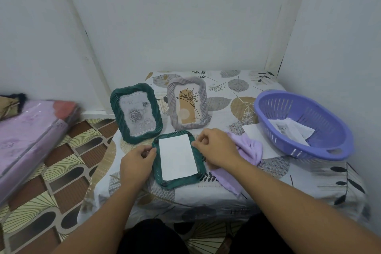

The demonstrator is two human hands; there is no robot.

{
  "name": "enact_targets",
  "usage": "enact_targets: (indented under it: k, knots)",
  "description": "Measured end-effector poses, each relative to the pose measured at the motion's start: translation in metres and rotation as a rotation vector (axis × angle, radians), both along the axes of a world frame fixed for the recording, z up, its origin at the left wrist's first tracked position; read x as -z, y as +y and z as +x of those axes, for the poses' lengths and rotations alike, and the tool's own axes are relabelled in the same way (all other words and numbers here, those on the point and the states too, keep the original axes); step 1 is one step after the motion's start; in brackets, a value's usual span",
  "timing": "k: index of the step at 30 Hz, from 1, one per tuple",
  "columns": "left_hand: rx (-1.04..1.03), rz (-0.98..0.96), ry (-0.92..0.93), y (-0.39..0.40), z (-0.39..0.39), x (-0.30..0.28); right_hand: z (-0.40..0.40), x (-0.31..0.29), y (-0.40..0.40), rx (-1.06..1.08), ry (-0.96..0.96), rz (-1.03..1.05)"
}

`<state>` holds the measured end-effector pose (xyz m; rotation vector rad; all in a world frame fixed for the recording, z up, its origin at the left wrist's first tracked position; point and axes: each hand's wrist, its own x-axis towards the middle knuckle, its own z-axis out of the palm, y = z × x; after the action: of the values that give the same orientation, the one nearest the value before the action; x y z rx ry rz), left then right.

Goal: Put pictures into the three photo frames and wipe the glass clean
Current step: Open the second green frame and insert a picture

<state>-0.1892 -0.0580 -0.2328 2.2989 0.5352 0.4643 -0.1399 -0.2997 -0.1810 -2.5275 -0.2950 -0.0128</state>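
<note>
Three photo frames are on the bench: two green ones, a standing green frame (136, 113) with a rose picture and a flat green frame (179, 159) lying face down with one white sheet (177, 156) in its back, and one standing grey frame (187, 102) with a plant print. There is one lilac cloth (247, 150) and one purple basket (303, 125). Two hands are in view, the left hand (137, 163) and the right hand (218, 147).

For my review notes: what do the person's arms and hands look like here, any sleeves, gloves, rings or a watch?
Both forearms are bare from the bottom edge of the picture up to the wrists, with no sleeves in view. The left hand and right hand are ungloved. No ring, watch, bracelet or marking shows on either. Dark clothing is visible low in the picture, between the arms.
</note>
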Motion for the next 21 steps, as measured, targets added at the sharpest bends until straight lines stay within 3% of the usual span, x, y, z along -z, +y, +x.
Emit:
enact_targets:
  k: [9, 16, 21]
  knots:
    - [0.013, 0.012, 0.003, 0.001, 0.000, 0.000, -0.006, -0.004, 0.029, -0.010, 0.012, -0.318]
    - [0.020, 0.006, 0.005, 0.002, -0.001, 0.001, 0.000, 0.006, 0.039, 0.084, 0.189, -0.160]
    - [0.018, 0.008, 0.009, 0.002, -0.001, 0.001, -0.001, 0.006, 0.037, 0.106, 0.181, -0.084]
